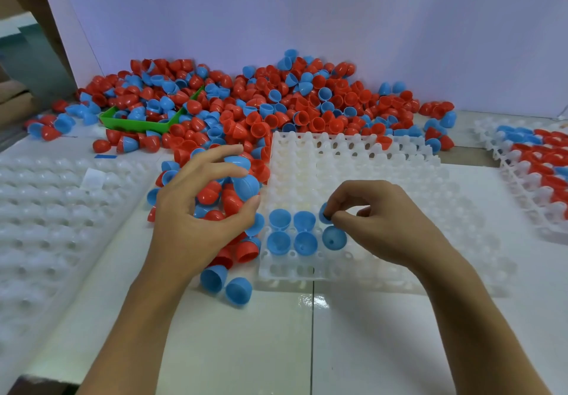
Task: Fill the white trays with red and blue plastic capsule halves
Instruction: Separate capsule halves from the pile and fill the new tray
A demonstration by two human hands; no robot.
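A white tray (353,167) lies in the middle of the table, with several blue capsule halves (279,242) seated in its near left corner. My right hand (378,219) pinches a blue capsule half (323,212) over the tray's third column, just above another blue half (334,238). My left hand (196,210) grips a blue capsule piece (246,184) at the edge of the big pile of red and blue capsule halves (246,109) left of the tray.
A stack of white trays (46,210) lies at the left. A filled tray (541,173) with red and blue halves sits at the right. A green bin (138,119) is half buried in the pile. Two loose blue halves (227,284) lie near the tray's front.
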